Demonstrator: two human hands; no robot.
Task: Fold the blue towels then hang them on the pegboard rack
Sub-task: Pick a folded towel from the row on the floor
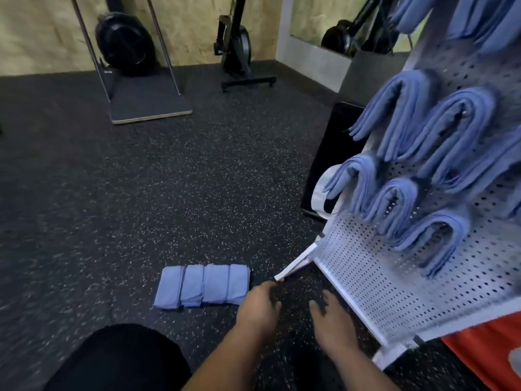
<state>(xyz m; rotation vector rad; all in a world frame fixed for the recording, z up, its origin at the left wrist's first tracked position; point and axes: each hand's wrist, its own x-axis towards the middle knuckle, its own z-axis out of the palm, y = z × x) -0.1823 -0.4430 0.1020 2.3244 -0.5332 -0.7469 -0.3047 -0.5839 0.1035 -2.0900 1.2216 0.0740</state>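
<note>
Left hand (258, 303) and right hand (329, 316) hover open, apparently empty; next, four folded blue cloth towels (203, 286) need lifting onto the white perforated pegboard rack (394, 289).

A head-worn wide-angle camera is looking forward and down across a dark speckled rubber floor (141, 207).

It is sitting low and close to the floor, tilting downward: the person's left hand (258, 306) and right hand (332, 320) are showing near the bottom edge, nearest the lens. The white perforated metal pegboard rack (394, 292) is filling the right side at close range, its lines bending with the wide lens, while the tan wall (191, 29) and a black upright exercise machine (235, 43) are standing well away along the top edge.
</note>
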